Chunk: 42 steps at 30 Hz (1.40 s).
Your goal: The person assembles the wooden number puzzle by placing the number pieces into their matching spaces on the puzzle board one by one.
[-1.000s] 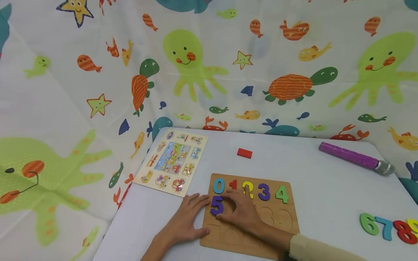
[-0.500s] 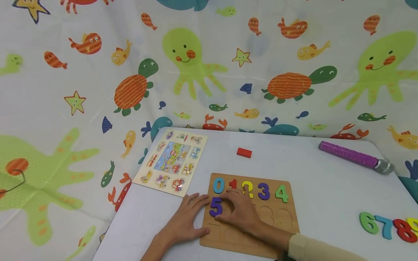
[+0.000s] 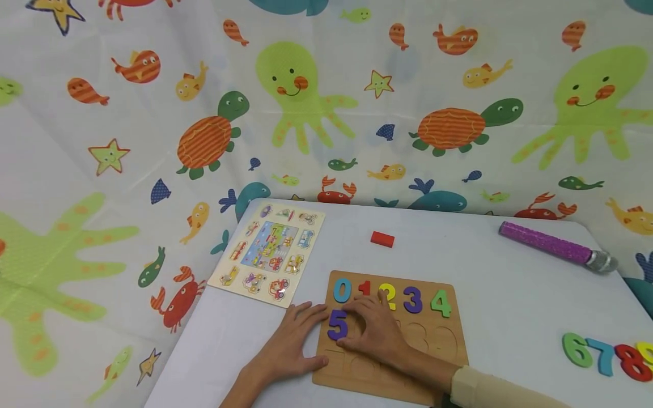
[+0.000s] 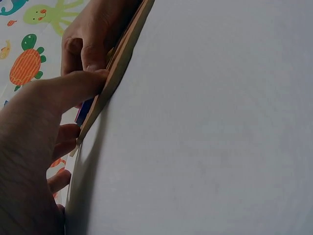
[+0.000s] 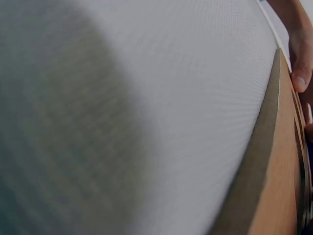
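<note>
A wooden number board (image 3: 398, 385) lies on the table with a blue 0 (image 3: 342, 290), red 1 (image 3: 364, 287), yellow 2 (image 3: 389, 294), purple 3 (image 3: 412, 299) and green 4 (image 3: 441, 304) along its top row. My right hand (image 3: 377, 331) pinches a purple 5 (image 3: 337, 325) between thumb and fingers, over the left end of the second row. Whether the 5 sits fully in its recess I cannot tell. Against the board's left edge rests my left hand (image 3: 289, 348), fingers extended and thumb on the lower left corner; the left wrist view shows that thumb (image 4: 90, 81) on the edge.
A vehicle picture puzzle (image 3: 270, 255) lies at the back left, with a small red block (image 3: 382, 239) to its right. At the back right is a purple glitter microphone (image 3: 556, 245). A green 6 (image 3: 576, 349), blue 7 (image 3: 601, 355), red 8 (image 3: 632, 362) and a cut-off yellow piece (image 3: 647, 351) lie at the right.
The purple 5 has shifted slightly toward me, away from the 0, within the right hand's pinch. The left hand has stayed in place. The cloth at the left has shifted and spread out.
</note>
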{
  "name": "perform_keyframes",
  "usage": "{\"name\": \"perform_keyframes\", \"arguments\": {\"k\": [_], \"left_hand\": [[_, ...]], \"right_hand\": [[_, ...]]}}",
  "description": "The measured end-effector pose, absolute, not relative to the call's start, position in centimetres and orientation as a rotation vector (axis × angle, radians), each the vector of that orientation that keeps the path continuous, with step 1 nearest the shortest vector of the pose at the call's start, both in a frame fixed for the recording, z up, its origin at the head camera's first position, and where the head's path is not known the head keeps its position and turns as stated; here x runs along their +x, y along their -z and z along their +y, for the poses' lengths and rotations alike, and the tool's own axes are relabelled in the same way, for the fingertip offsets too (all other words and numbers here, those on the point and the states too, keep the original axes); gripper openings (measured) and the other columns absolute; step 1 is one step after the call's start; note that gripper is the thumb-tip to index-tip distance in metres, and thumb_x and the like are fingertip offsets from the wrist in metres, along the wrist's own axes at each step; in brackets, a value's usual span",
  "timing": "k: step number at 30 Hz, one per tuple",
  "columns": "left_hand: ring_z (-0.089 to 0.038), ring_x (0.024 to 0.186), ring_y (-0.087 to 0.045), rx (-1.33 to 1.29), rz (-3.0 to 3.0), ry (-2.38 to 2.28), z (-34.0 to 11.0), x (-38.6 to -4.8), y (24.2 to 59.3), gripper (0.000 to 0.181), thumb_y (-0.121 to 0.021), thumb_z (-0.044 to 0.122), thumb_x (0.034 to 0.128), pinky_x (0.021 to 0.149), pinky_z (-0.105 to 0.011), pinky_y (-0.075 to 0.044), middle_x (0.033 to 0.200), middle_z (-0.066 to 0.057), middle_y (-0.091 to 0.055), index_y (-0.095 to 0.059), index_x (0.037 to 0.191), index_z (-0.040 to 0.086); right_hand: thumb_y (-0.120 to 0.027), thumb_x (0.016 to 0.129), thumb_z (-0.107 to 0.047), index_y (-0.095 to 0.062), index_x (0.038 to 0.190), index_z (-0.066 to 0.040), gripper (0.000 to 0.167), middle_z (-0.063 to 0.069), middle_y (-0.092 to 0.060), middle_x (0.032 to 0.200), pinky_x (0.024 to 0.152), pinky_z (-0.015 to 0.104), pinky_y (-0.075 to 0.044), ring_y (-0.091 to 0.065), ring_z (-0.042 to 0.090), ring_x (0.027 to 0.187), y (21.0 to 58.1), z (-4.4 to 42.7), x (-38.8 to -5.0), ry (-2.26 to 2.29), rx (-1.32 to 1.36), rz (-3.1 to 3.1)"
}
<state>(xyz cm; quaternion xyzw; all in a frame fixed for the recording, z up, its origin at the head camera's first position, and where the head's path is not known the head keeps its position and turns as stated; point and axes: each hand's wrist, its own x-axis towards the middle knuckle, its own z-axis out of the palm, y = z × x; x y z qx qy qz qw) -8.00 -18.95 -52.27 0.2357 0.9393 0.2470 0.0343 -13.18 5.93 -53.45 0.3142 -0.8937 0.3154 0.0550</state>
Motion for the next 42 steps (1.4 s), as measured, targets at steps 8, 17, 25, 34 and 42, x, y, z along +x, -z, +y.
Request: {"name": "perform_keyframes", "arguments": {"k": [8,17,25,34,42], "left_hand": [[-0.023,0.145,-0.020,0.730,2.882,-0.741,-18.7,-8.2,52.3,0.082,-0.062,0.068,0.0818,0.116,-0.057,-0.010,0.157,0.011,-0.031,-0.041,0.151,0.028],[-0.026,0.144,-0.022,0.778,2.884,-0.732,-18.6,-8.5,52.5,0.081,-0.062,0.067,0.0827,0.115,-0.062,-0.014,0.157,0.010,-0.032,-0.041,0.150,0.028],[-0.027,0.144,-0.023,0.786,2.865,-0.747,-18.6,-8.5,52.9,0.082,-0.061,0.068,0.0831,0.114,-0.062,-0.013,0.156,0.010,-0.033,-0.040,0.151,0.027],[-0.026,0.144,-0.025,0.788,2.910,-0.774,-18.3,-8.4,53.0,0.083,-0.064,0.068,0.0800,0.114,-0.060,-0.015,0.155,0.009,-0.036,-0.045,0.149,0.025],[-0.026,0.143,-0.026,0.777,2.951,-0.772,-18.8,-8.4,52.7,0.084,-0.065,0.068,0.0790,0.114,-0.061,-0.016,0.154,0.008,-0.038,-0.047,0.148,0.023]], "right_hand": [[-0.082,0.071,-0.059,-0.067,0.122,-0.022,0.065,-0.006,-0.064,0.122,0.117,0.059,-0.005,-0.049,0.019,0.127,53.3,6.2,-13.1,-0.978,0.947,-2.713],[-0.081,0.071,-0.060,-0.068,0.121,-0.023,0.064,-0.008,-0.064,0.121,0.116,0.059,-0.004,-0.050,0.018,0.125,53.8,6.5,-13.1,-1.057,0.919,-2.696],[-0.085,0.076,-0.042,-0.065,0.126,-0.022,0.058,-0.007,-0.059,0.131,0.115,0.055,-0.022,-0.047,0.018,0.130,53.3,7.9,-13.3,-1.527,0.788,-2.654],[-0.083,0.081,-0.024,-0.053,0.140,-0.020,0.066,0.002,-0.054,0.138,0.102,0.064,-0.039,-0.045,0.030,0.131,49.2,17.1,-16.0,-1.393,0.667,-2.653],[-0.087,0.077,-0.029,-0.042,0.149,-0.019,0.086,0.016,-0.043,0.147,0.092,0.077,-0.032,-0.034,0.046,0.133,47.6,32.2,-16.6,-1.093,0.570,-2.902]]}}
